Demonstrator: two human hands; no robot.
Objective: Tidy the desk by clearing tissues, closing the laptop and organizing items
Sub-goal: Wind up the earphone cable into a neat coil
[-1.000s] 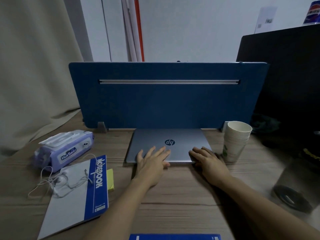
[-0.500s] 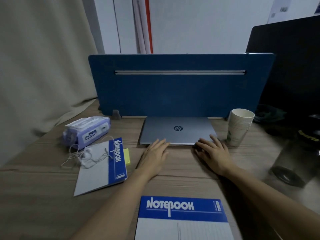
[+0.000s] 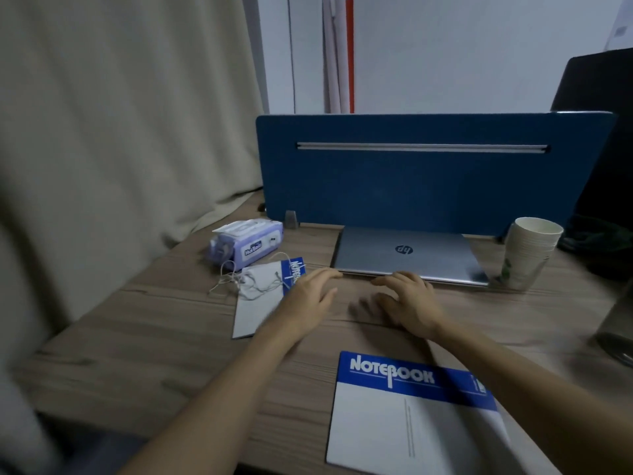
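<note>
Now that both hands have drawn back off the lid, the closed HP laptop (image 3: 406,255) lies flat against the blue divider (image 3: 428,186) at the back of the worktop (image 3: 144,341); that step looks done. The left hand (image 3: 310,296) and right hand (image 3: 407,301) hover just before it, fingers loosely spread, holding nothing. Likely next: the wipes pack (image 3: 248,245), earphones (image 3: 250,281) and two notebooks (image 3: 407,413)

beige curtain (image 3: 120,132), blue divider (image 3: 428,186), wooden desk (image 3: 154,337)
</note>
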